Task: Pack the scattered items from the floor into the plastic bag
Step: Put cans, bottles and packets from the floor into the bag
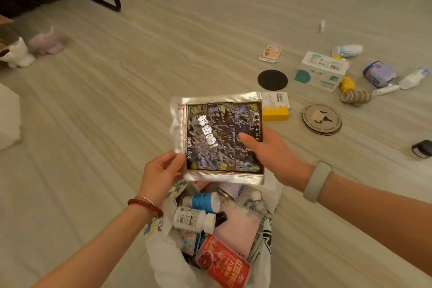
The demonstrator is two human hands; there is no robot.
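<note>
I count two hands, my left (161,170) and right (268,152); one foil packet (222,138); one plastic bag (168,259); two white bottles (194,217) inside; two round discs (272,79) on floor.

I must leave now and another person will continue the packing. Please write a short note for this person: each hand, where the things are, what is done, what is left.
Left hand: pinches the left edge of the shiny foil packet.
Right hand: holds the packet's right side, thumb on top.
The packet is held above the open plastic bag.
Done: white bottles, a red packet and other items are in the bag.
Left: drop the packet in, then collect from the floor the yellow box, black disc, round cardboard disc, white carton, tape rolls, tubes and bottles at right.
</note>
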